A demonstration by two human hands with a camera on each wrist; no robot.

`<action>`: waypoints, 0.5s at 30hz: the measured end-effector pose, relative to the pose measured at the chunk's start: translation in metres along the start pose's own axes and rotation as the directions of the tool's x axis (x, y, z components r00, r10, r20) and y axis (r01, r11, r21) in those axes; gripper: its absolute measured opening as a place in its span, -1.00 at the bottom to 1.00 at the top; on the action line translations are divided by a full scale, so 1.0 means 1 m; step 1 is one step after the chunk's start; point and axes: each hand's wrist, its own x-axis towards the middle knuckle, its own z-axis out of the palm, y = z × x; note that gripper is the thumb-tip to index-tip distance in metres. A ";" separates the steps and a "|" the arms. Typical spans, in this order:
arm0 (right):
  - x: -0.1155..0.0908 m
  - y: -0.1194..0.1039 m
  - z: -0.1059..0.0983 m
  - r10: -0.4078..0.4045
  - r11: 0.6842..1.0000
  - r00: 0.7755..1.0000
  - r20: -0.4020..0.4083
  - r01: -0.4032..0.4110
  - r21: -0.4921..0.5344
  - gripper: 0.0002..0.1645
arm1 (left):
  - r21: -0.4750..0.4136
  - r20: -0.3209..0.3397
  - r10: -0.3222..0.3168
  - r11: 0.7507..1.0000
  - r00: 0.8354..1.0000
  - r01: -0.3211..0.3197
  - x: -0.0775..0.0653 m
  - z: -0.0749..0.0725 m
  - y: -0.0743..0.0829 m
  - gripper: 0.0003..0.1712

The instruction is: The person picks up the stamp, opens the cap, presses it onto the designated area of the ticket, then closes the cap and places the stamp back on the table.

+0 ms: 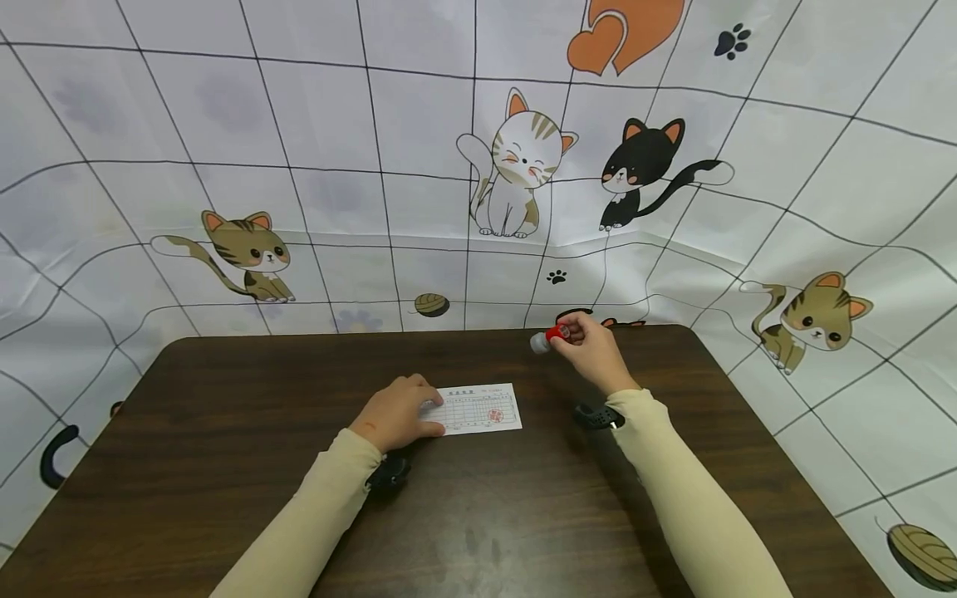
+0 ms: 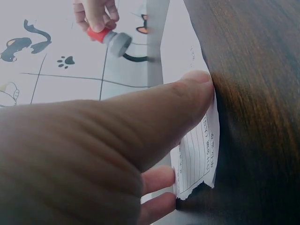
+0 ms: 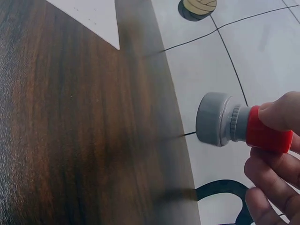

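A printed slip of paper [image 1: 478, 409] lies on the dark wooden table, with ruled columns and a round red stamp mark near its right end. My left hand [image 1: 404, 413] rests on the slip's left end, thumb along the near side and fingers over the far side. In the left wrist view the thumb [image 2: 187, 93] presses on the slip, whose lower end has a ragged edge. Up and to the right of the slip, my right hand [image 1: 594, 350] pinches a stamp [image 3: 215, 119] by its red handle. The stamp's broad grey end points left, held above the table.
The brown table [image 1: 262, 415] ends at a straight back edge, against a white sheet [image 1: 314, 124] with grid lines and cartoon cats. A black curved handle [image 1: 56, 457] shows beyond the table's left edge. Both wrists wear black straps.
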 end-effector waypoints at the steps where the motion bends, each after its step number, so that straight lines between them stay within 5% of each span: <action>1: 0.000 0.000 0.001 -0.002 1.000 1.000 0.000 0.002 -0.007 -0.61 | 0.000 -0.001 0.001 1.000 1.000 -0.001 0.000 0.000 0.000 -0.51; 15: 0.001 -0.001 0.012 -0.004 0.999 1.000 0.000 0.004 -0.049 -0.60 | -0.008 0.008 -0.004 1.000 1.000 0.004 0.000 0.001 0.000 -0.51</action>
